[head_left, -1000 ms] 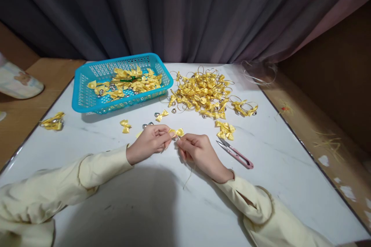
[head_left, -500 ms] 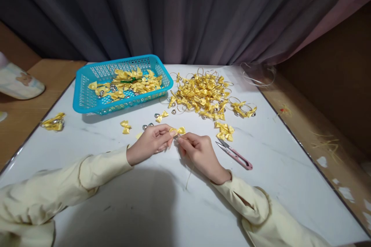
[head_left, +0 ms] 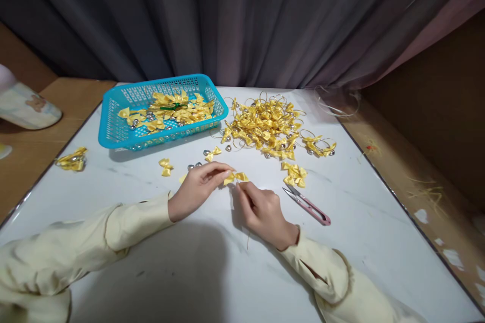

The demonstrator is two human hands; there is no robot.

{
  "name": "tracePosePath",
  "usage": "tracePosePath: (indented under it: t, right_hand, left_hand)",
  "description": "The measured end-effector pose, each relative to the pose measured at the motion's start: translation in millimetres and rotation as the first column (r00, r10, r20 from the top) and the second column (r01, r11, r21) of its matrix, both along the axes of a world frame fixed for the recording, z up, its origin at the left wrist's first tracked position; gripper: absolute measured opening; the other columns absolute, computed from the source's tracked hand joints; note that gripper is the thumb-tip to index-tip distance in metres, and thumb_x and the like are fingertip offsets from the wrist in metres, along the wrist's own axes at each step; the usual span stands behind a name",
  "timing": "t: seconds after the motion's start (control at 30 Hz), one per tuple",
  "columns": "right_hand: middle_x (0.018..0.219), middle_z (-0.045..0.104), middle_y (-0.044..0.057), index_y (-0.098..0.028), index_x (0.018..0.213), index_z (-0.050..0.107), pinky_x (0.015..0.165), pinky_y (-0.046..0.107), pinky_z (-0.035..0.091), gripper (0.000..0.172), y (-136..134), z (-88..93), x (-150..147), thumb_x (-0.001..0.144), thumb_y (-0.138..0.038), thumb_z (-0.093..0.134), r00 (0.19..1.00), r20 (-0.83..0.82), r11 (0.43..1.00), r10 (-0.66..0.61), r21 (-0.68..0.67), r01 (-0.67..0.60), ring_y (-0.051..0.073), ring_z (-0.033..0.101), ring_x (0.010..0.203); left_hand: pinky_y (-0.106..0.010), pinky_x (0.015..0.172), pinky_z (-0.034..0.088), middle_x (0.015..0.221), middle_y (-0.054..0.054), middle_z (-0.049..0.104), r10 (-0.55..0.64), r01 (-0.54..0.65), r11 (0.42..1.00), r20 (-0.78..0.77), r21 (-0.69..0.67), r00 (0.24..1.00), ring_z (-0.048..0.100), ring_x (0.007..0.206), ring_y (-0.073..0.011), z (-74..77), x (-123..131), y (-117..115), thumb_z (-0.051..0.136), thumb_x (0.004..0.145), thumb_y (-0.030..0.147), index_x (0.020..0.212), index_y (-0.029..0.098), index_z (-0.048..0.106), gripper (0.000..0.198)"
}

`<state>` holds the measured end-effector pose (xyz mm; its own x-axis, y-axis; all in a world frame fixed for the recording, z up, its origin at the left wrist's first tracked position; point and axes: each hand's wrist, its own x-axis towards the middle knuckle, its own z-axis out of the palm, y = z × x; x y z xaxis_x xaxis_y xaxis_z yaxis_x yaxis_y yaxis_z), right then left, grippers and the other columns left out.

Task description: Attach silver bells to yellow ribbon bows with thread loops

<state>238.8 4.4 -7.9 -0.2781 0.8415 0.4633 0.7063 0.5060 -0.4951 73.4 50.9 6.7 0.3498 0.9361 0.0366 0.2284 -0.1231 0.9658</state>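
My left hand (head_left: 200, 186) pinches one side of a yellow ribbon bow (head_left: 239, 176) at the middle of the table. Right beside it, my right hand (head_left: 263, 212) is closed on a thin cord (head_left: 248, 239), whose loose end hangs below the fingers. The cord seems to meet the bow at its centre; the exact spot is too small to tell. Behind my left hand lie small silver bells (head_left: 195, 165), partly hidden by it, and a loose bow (head_left: 165, 167). Pink thread snips (head_left: 307, 205) rest to the right of my right hand.
A blue plastic basket (head_left: 162, 139) with yellow bows and bells stands at the back left. Next to it is a heap of bows on cord loops (head_left: 265, 121). Several bows (head_left: 294, 174) lie near the snips. A cup (head_left: 28, 101) is at far left, a grey curtain (head_left: 227, 20) behind.
My hands have come slightly apart, and more of the bow shows between them. My right hand has shifted a little down. The view has moved slightly.
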Motion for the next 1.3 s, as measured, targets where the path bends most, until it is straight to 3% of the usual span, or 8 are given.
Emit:
tracePosePath:
  t: [0.2, 0.47, 0.63, 0.93, 1.07, 1.2, 1.3]
  right_hand:
    - [0.051, 0.054, -0.002, -0.017, 0.076, 0.055, 0.047, 0.019, 0.033, 0.021, 0, 1.2, 0, 0.090, -0.018, 0.039, 0.999, -0.032, 0.997, 0.006, -0.077, -0.009, 0.009, 0.045, 0.040]
    - [0.052, 0.054, -0.002, -0.017, 0.076, 0.055, 0.047, 0.019, 0.032, 0.021, -1, 3.7, 0, 0.090, -0.018, 0.039, 0.997, -0.074, 0.986, 0.012, -0.164, -0.024, 0.008, 0.045, 0.042]
    - [0.049, 0.049, -0.003, -0.016, 0.074, 0.056, 0.046, 0.018, 0.032, 0.021, -1, 5.0, -1, 0.089, -0.017, 0.040, 0.992, -0.122, 0.979, 0.009, -0.200, -0.034, 0.007, 0.042, 0.040]
    - [0.047, 0.047, -0.005, -0.015, 0.070, 0.057, 0.042, 0.017, 0.030, 0.022, 0, 6.9, 0, 0.087, -0.019, 0.045, 0.963, -0.269, 0.969, -0.010, -0.242, -0.057, 0.005, 0.037, 0.039]
    - [0.047, 0.050, -0.003, -0.014, 0.071, 0.059, 0.041, 0.018, 0.029, 0.022, -1, 7.7, 0, 0.087, -0.021, 0.047, 0.945, -0.326, 0.965, -0.014, -0.251, -0.072, 0.005, 0.036, 0.039]
    - [0.049, 0.054, -0.002, -0.013, 0.074, 0.063, 0.041, 0.019, 0.031, 0.021, -1, 10.5, 3, 0.087, -0.024, 0.050, 0.908, -0.415, 0.957, -0.059, -0.283, -0.067, 0.006, 0.038, 0.040]
    - [0.060, 0.060, 0.001, -0.015, 0.079, 0.067, 0.047, 0.020, 0.038, 0.017, 4, 14.2, 6, 0.085, -0.025, 0.055, 0.865, -0.487, 0.956, -0.126, -0.291, -0.025, 0.008, 0.047, 0.049]
  left_hand:
    - [-0.022, 0.065, 0.045, 0.082, -0.003, 0.065, -0.010, 0.011, 0.997, -0.013, 0.081, 1.000, 0.056, 0.071, -0.0123, -0.5, 0, -1, 0.053, 0.085, 0.026, 0.085, 0.015, 0.063, 0.015]
    - [-0.019, 0.046, 0.035, 0.061, 0.003, 0.052, -0.014, 0.019, 0.997, 0.062, -0.071, 0.998, 0.041, 0.048, -0.0065, -4.0, 0, -2, 0.052, 0.085, 0.028, 0.085, 0.014, 0.059, 0.015]
    - [-0.020, 0.049, 0.039, 0.052, 0.006, 0.047, 0.025, -0.018, 0.996, 0.080, -0.088, 0.997, 0.045, 0.046, -0.0079, -6.3, -2, -1, 0.053, 0.085, 0.030, 0.087, 0.015, 0.057, 0.016]
    - [-0.021, 0.047, 0.039, 0.069, 0.002, 0.052, -0.062, 0.077, 0.990, 0.124, -0.118, 0.990, 0.044, 0.048, -0.0069, -2.8, -2, -1, 0.053, 0.085, 0.032, 0.095, 0.014, 0.058, 0.021]
    - [-0.023, 0.053, 0.041, 0.061, 0.004, 0.048, -0.111, 0.131, 0.983, 0.160, -0.125, 0.981, 0.047, 0.051, -0.0088, -1.3, -4, 0, 0.051, 0.087, 0.030, 0.102, 0.013, 0.056, 0.023]
    - [-0.023, 0.054, 0.039, 0.058, 0.005, 0.047, -0.073, 0.093, 0.986, 0.142, -0.141, 0.987, 0.046, 0.051, -0.0088, -0.2, -4, 1, 0.050, 0.086, 0.028, 0.097, 0.013, 0.056, 0.020]
    - [-0.022, 0.051, 0.035, 0.057, 0.005, 0.045, -0.052, 0.064, 0.989, 0.091, -0.135, 0.994, 0.042, 0.050, -0.0085, 0.8, -4, 1, 0.049, 0.085, 0.028, 0.091, 0.014, 0.056, 0.017]
